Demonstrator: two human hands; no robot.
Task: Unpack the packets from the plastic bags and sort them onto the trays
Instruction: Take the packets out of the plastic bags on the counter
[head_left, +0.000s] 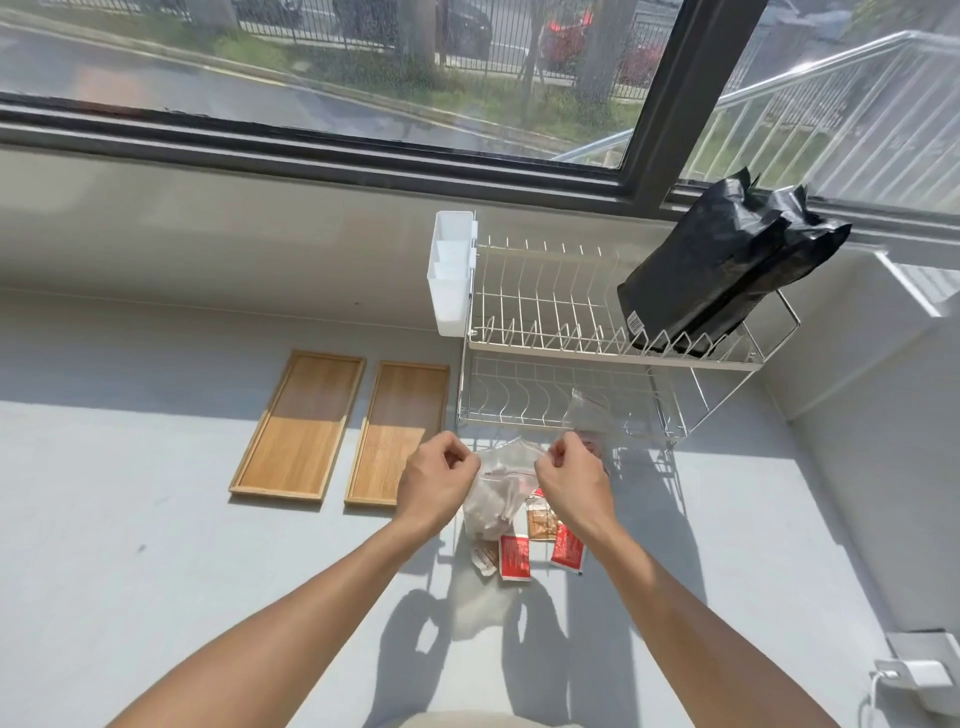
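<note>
A clear zip plastic bag (500, 486) with dark packets inside hangs between my hands above the table. My left hand (435, 480) pinches its left top edge and my right hand (570, 480) pinches its right top edge. Below the bag, loose packets lie on the table: two red ones (514, 557) (568, 549), a brown one (540, 521) and a pale one (484, 558). A second clear bag (589, 410) rests on the dish rack's lower shelf. Two bare wooden trays (301, 423) (399, 428) lie side by side to the left.
A white wire dish rack (550, 312) stands behind my hands, with a white cutlery holder (451, 273) on its left end and black bags (724, 270) on its top right. A charger (914, 675) lies at the lower right. A window runs along the back.
</note>
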